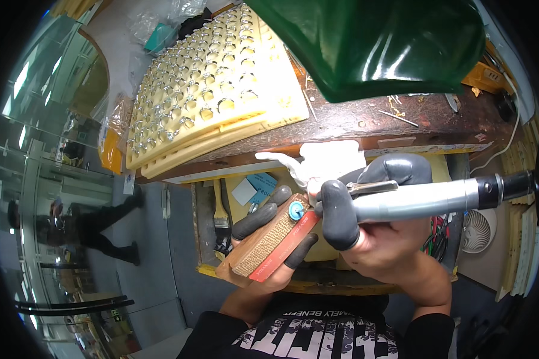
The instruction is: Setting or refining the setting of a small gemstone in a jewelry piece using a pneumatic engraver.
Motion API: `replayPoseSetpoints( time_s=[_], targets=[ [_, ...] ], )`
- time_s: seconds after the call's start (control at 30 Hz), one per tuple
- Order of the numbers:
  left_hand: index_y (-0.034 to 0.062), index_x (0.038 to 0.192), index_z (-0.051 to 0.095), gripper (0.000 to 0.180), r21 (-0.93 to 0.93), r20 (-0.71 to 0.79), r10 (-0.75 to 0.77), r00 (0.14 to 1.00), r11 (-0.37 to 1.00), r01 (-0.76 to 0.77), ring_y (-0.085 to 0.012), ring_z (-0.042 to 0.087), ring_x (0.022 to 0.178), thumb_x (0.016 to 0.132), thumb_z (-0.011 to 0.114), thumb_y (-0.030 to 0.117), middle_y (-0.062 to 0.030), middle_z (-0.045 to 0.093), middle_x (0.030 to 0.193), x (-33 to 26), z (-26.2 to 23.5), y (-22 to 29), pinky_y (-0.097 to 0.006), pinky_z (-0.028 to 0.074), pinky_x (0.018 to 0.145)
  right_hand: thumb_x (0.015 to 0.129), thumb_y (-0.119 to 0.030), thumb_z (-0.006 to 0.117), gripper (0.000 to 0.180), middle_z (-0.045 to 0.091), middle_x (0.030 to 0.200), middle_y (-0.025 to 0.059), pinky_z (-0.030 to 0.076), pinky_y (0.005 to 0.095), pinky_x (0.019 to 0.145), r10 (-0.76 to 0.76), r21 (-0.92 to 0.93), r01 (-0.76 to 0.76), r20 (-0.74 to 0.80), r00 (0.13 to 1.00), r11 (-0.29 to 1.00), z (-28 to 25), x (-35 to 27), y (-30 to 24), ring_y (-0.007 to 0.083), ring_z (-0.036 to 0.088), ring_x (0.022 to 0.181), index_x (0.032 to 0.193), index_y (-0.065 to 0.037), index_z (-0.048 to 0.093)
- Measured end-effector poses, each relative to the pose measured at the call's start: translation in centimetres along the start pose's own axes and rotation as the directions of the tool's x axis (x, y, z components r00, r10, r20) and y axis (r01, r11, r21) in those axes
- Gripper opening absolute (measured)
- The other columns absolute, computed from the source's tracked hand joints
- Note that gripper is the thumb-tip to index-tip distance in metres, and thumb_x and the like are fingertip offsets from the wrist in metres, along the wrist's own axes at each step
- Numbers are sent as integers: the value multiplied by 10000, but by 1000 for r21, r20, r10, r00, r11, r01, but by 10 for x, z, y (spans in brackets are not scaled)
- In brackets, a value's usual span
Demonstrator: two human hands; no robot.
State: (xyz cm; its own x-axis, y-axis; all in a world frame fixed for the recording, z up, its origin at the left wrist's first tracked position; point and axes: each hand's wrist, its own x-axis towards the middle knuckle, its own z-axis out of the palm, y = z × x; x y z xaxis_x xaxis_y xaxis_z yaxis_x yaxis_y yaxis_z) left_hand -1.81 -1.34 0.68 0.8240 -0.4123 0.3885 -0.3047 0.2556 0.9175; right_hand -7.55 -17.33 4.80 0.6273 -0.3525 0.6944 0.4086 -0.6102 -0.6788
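My left hand (269, 239), black covers on its fingertips, grips a brown polishing compound bar (263, 245) with a patterned label and a red strip. The bar slants, its upper end toward the middle of the view. Closed around a silver rotary handpiece (413, 200) is my right hand (377, 215), also with black finger covers. The handpiece lies nearly level, its black rear end at the right. At its tip a small blue wheel (296, 210) appears against the bar's upper end. A white lumpy piece (332, 161) sticks out from the bench edge just behind my fingers.
Cream trays (221, 90) with rows of silver rings stand on the dark wooden bench (353, 116). A green sheet (377, 48) hangs over its far side. Below is an open drawer (323, 286) with a brush (221, 218). A white fan (479, 230) stands right; someone is at left.
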Motion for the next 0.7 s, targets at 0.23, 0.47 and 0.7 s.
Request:
replayPoseSetpoints(
  time_s=[0.23,0.47,0.7],
  targets=[
    [66,1184,702,400,-15,10,45,999,999,-44,-230,568,1245,795,789,49,-111,683,1201,2,4,-2,-371,454,1052,819,-21,750,69,676,776,80,489,289,634,22,79,-20,-25,999,997,1,2,1,169,646,701,856,26,716],
    [44,1153,714,368,-46,-30,-1,1000,999,0,-239,597,1206,793,789,36,-134,675,1216,0,3,0,-373,471,1024,818,-30,757,79,680,772,81,493,289,629,50,113,-51,8,999,992,0,2,0,164,646,697,850,29,716],
    [48,1180,695,431,298,130,91,987,946,-127,-240,575,1231,766,813,29,-146,652,1234,1,-12,4,-377,481,1022,811,-27,755,68,694,783,80,492,287,622,-41,47,41,7,999,998,0,4,2,169,649,702,852,19,725]
  ],
)
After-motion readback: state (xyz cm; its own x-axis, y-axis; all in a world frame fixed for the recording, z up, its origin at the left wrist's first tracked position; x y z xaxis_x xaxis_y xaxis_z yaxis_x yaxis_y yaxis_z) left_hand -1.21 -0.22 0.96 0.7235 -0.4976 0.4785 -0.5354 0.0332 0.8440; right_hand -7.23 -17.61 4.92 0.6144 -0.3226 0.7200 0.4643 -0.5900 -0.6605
